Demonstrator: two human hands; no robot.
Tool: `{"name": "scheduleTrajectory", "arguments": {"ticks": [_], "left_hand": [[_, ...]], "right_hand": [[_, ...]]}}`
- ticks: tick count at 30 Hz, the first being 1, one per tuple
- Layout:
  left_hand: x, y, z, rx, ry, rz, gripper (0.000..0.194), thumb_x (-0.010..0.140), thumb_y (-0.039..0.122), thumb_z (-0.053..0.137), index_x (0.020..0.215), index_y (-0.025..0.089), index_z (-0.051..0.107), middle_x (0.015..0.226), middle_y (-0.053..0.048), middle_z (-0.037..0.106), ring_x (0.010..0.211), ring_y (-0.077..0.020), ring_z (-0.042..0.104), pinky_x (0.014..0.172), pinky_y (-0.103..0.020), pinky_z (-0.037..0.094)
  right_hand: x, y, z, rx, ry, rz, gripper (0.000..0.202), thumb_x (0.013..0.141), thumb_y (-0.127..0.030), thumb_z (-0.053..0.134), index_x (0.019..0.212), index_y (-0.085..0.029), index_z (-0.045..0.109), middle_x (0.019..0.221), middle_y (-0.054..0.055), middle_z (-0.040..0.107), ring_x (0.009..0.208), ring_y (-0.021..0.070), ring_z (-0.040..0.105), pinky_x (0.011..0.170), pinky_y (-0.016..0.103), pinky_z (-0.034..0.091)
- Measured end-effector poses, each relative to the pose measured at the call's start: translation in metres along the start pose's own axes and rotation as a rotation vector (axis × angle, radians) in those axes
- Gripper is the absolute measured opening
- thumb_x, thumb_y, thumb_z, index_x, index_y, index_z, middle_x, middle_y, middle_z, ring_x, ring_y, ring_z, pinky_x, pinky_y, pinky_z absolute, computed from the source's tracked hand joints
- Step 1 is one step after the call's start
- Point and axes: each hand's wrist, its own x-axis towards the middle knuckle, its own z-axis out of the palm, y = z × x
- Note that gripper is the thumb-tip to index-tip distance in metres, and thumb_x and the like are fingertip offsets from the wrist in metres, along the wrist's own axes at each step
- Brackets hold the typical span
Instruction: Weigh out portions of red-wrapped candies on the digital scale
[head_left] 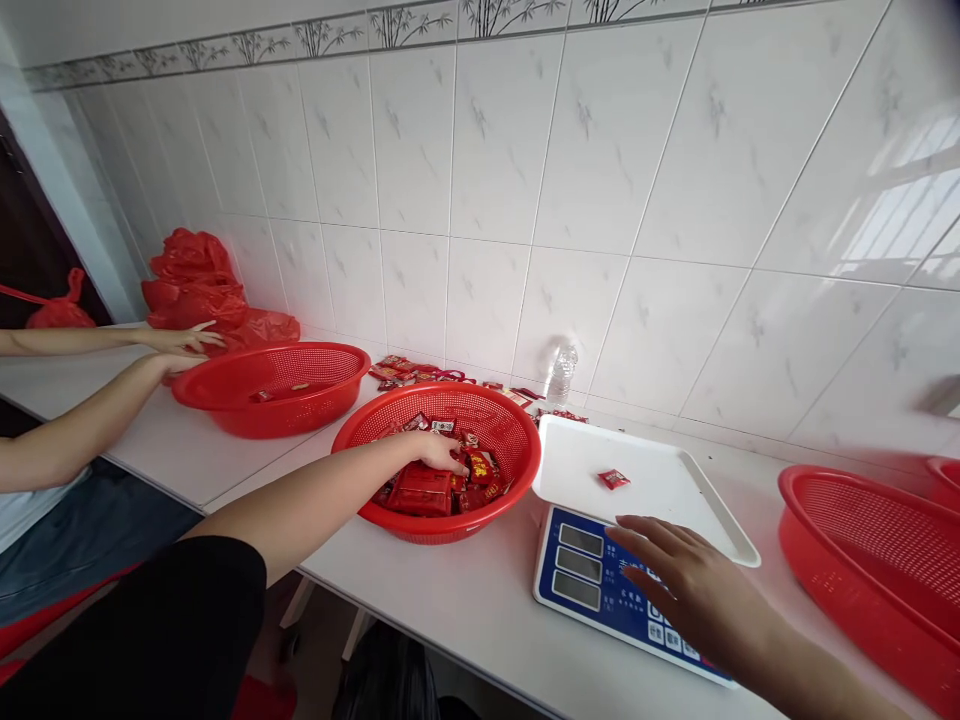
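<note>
My left hand [441, 452] reaches into a red plastic basket [345, 436] that holds small, shiny red snack packets [480, 468]. Its fingers curl down onto a red packet, and the fingertips are partly hidden among the wrappers. Over the blue keypad side of a digital scale [600, 575] hovers my right hand [671, 570], fingers stretched apart and holding nothing. A single small red packet [613, 479] lies on the scale's white tray [660, 460].
Another person's hands [184, 350] are at a second red basket [300, 410] on the left, beside piled red plastic bags [195, 280]. Loose packets [405, 370] and a clear bottle [561, 372] lie along the tiled wall. Another red basket [862, 560] stands at right.
</note>
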Motion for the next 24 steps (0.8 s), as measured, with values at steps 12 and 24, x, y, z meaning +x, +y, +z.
{"name": "scheduleTrajectory", "arguments": {"ticks": [12, 24], "left_hand": [[0.008, 0.040, -0.027, -0.039, 0.040, 0.158, 0.036, 0.062, 0.040, 0.074, 0.091, 0.021, 0.066, 0.082, 0.001, 0.064, 0.064, -0.0144, 0.052, 0.056, -0.022, 0.038], [0.004, 0.107, -0.036, -0.613, 0.287, 0.146, 0.032, 0.081, 0.044, 0.064, 0.100, 0.019, 0.061, 0.078, -0.001, 0.066, 0.058, -0.0113, 0.057, 0.051, -0.019, 0.041]], "right_hand": [[-0.005, -0.002, -0.004, -0.013, -0.102, 0.024, 0.035, 0.094, -0.027, 0.042, 0.128, -0.029, 0.051, 0.126, 0.006, 0.061, 0.100, 0.0253, 0.066, 0.076, 0.041, 0.060], [0.022, -0.005, -0.015, 0.335, -0.077, 0.272, 0.036, 0.093, -0.036, 0.045, 0.127, -0.030, 0.053, 0.120, 0.007, 0.064, 0.096, 0.0245, 0.067, 0.076, 0.040, 0.058]]}}
